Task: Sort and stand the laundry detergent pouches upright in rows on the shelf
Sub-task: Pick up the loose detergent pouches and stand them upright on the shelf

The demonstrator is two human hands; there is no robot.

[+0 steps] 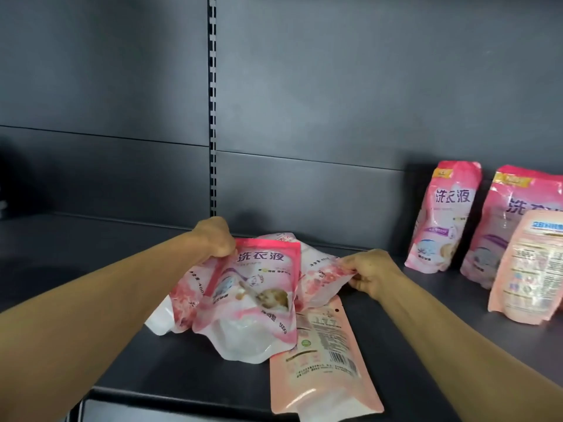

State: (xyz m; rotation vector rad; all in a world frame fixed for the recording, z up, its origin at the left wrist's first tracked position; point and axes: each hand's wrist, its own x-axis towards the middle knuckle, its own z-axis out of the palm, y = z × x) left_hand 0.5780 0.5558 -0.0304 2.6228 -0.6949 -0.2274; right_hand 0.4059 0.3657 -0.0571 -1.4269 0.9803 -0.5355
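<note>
Head view: a pink front-facing pouch (259, 287) is pinched at its top corner by the left hand (216, 237) and a neighbouring pouch (323, 280) gripped by the right hand (373, 274), apparently to separate the mid-shelf (152, 370) heap before joining three upright pouches (443, 217) at right.

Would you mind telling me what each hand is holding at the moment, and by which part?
The left hand grips the front pink pouch by its top corner. The right hand pinches the edge of a floral pouch behind it.
</note>
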